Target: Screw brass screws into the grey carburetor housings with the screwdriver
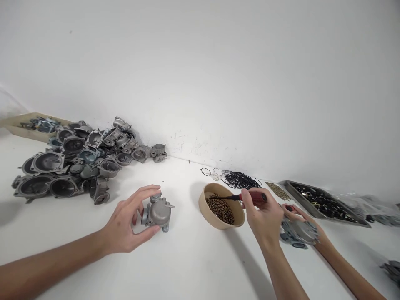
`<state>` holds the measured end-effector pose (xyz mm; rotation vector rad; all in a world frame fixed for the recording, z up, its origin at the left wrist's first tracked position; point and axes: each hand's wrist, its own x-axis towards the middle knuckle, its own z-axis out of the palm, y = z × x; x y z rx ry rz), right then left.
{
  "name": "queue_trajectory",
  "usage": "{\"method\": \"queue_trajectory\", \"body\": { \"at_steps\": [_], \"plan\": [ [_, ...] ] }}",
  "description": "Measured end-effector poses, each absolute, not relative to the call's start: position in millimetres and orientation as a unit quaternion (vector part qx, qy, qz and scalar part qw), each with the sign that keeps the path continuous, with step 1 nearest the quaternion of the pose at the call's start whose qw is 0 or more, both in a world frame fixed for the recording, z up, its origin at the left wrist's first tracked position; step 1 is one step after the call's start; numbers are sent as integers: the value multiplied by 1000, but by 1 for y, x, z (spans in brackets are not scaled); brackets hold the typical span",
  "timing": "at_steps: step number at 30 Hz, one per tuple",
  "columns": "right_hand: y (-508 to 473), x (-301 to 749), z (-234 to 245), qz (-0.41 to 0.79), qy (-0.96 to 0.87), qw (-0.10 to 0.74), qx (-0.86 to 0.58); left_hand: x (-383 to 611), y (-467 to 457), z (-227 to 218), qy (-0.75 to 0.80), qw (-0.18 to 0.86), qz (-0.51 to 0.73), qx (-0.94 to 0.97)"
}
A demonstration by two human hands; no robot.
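My left hand (pixel 126 223) grips a small grey metal carburetor (pixel 161 211) by its sides, between thumb and fingers, at the table surface. It has a domed cover and a thin nozzle pointing right. My right hand (pixel 264 216) is closed around the red and black handle of a screwdriver (pixel 252 197). The screwdriver's dark shaft points left into a round beige bowl (pixel 204 212), its tip among many small brass-coloured screws (pixel 220 208). Whether a screw is on the tip, I cannot tell.
Another person's hand (pixel 318 235) holds a second carburetor (pixel 300 233) close by my right wrist. Grey carburetor bodies (pixel 71 166) are piled at left before a beige tray (pixel 31 132). Black rubber rings (pixel 240 180), brass pieces (pixel 277 191) and a metal tray (pixel 315 210) line the wall.
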<state>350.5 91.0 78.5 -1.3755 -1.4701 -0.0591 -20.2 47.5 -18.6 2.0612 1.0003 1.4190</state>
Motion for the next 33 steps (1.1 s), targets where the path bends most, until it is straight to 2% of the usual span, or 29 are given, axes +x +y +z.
{"method": "queue_trajectory", "body": {
  "at_steps": [7, 13, 19, 28, 33],
  "plan": [
    [94, 351, 73, -11, -617, 514, -596, -19, 47, -17, 368, 222, 517, 740],
    [93, 352, 79, -9, -606, 529, -594, -20, 47, -15, 355, 194, 525, 749],
    [87, 351, 89, -16, -587, 585, -560, -20, 47, -13, 360, 130, 538, 751],
    [68, 332, 106, -24, -557, 685, -470, -20, 48, -9, 331, 95, 545, 764],
    [55, 316, 106, 17, -562, 711, -422, -18, 45, -9, 324, 92, 529, 779]
  ]
}}
